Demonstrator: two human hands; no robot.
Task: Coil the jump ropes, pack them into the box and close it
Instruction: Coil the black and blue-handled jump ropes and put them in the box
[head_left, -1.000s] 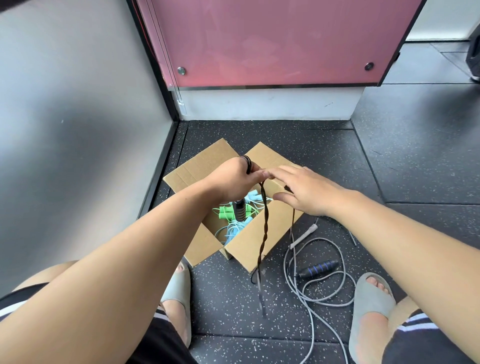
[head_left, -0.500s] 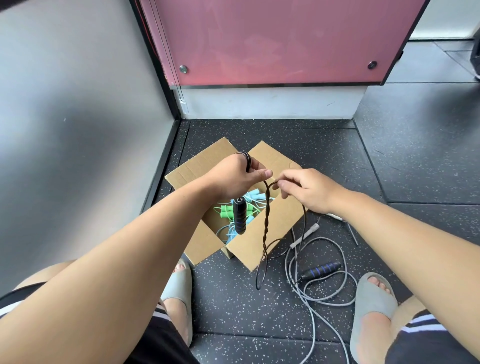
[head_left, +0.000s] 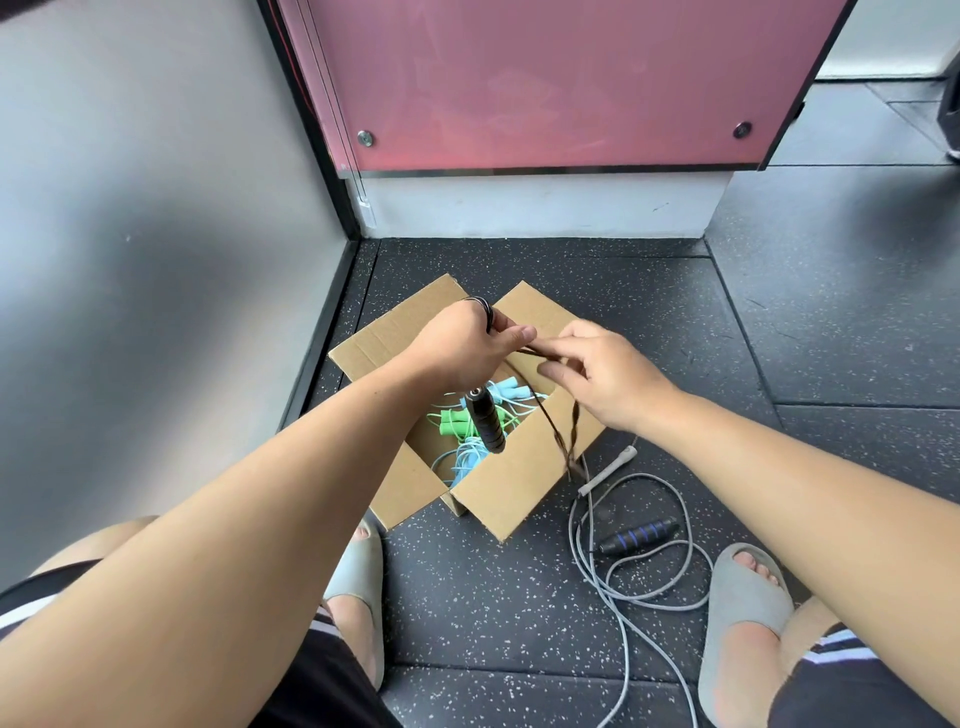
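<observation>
Both arms reach forward over the open cardboard box (head_left: 514, 483), where the left hand (head_left: 462, 348) grips looped turns of a dark jump rope (head_left: 558, 436) with its black handle (head_left: 485, 423) hanging below the palm, and the right hand (head_left: 608, 379), just beside it, pinches a strand of the same rope between thumb and fingers. The rope's twisted tail hangs down in front of the box's near wall. Inside the box lie a green rope (head_left: 452, 421) and a light blue rope (head_left: 467, 460), while a grey rope (head_left: 587, 566) sprawls loose on the floor just right of the box.
</observation>
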